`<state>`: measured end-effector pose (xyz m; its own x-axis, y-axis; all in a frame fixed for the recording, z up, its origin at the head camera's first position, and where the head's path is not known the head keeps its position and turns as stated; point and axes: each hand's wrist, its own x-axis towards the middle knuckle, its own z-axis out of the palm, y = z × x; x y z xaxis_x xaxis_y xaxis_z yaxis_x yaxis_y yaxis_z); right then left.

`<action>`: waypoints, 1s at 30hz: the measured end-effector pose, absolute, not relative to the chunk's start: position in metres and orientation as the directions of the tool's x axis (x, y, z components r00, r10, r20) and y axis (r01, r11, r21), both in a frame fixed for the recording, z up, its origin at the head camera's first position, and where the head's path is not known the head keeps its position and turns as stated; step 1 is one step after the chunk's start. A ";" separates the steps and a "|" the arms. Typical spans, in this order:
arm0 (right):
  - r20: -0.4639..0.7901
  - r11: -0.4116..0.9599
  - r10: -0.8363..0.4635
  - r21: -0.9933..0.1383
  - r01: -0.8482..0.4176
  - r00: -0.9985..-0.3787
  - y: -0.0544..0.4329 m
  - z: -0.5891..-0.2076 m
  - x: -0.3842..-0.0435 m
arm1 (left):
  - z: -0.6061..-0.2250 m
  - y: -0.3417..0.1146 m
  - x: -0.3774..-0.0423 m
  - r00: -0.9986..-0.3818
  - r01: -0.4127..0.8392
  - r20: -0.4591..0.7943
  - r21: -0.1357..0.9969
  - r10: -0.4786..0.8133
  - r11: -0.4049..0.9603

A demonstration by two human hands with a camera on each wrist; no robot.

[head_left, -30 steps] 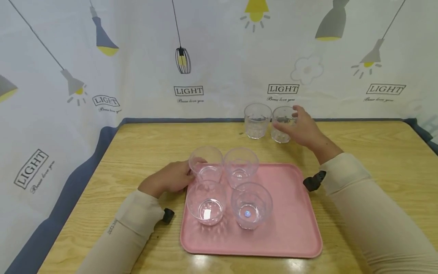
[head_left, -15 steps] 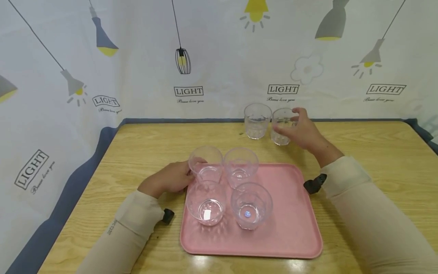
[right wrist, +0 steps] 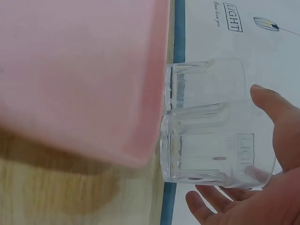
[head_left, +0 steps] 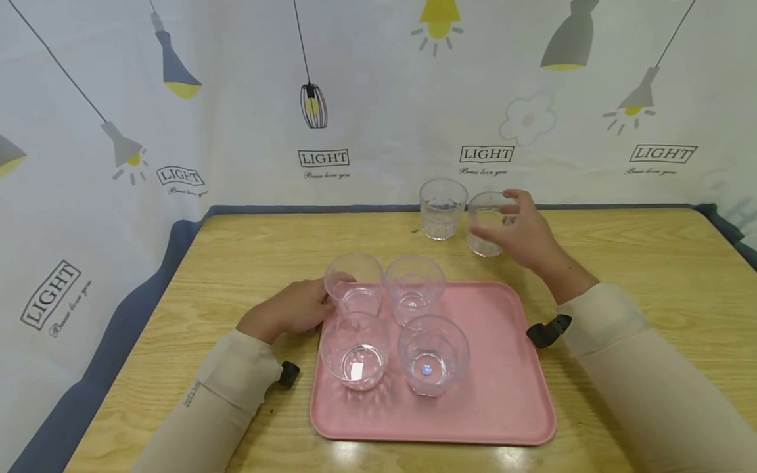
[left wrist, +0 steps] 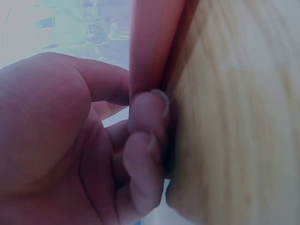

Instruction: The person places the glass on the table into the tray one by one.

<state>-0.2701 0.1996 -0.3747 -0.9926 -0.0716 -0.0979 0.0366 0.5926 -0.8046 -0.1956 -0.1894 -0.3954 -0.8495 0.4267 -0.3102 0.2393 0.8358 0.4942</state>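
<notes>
My right hand (head_left: 523, 230) grips a clear plastic cup (head_left: 483, 242) near the back of the table, thumb on one side and fingers on the other. In the right wrist view the gripped cup (right wrist: 201, 145) overlaps a second clear cup (right wrist: 206, 77), which stands just behind it. With my left hand (head_left: 301, 304) I hold the left edge of a pink tray (head_left: 497, 394). The left wrist view shows its curled fingers (left wrist: 143, 161) against the tray's rim (left wrist: 152, 42). Several clear cups stand upright on the tray's left half, including a front-right cup (head_left: 434, 355).
The wooden table (head_left: 236, 249) has a blue border along its back edge. Behind it hangs a white cloth (head_left: 378, 98) printed with lamps. The second cup (head_left: 442, 210) stands by that cloth. The tray's right half has bare pink surface.
My right hand has drawn its cup slightly towards me, opening a small offset from the cup beside it. The left hand and the tray stay in place.
</notes>
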 end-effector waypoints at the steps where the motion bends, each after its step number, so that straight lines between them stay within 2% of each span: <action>1: -0.089 0.594 -0.067 -0.804 0.032 -0.994 0.200 -0.374 -0.268 | -0.395 -0.189 -0.195 -0.850 0.242 -0.308 0.492 0.428 0.836; 16: -0.053 0.580 -0.150 -0.813 -0.045 -0.987 0.204 -0.355 -0.233 | -0.398 -0.190 -0.197 -0.845 0.227 -0.321 0.507 0.427 0.831; 30: -0.037 0.541 -0.248 -0.835 -0.106 -0.968 0.200 -0.356 -0.195 | -0.397 -0.189 -0.196 -0.847 0.217 -0.325 0.509 0.420 0.833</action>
<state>-0.1954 0.1998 -0.3564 -0.9680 -0.2483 -0.0373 -0.1064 0.5405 -0.8346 -0.1957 -0.1891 -0.3974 -0.8474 0.4198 -0.3250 0.2172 0.8327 0.5094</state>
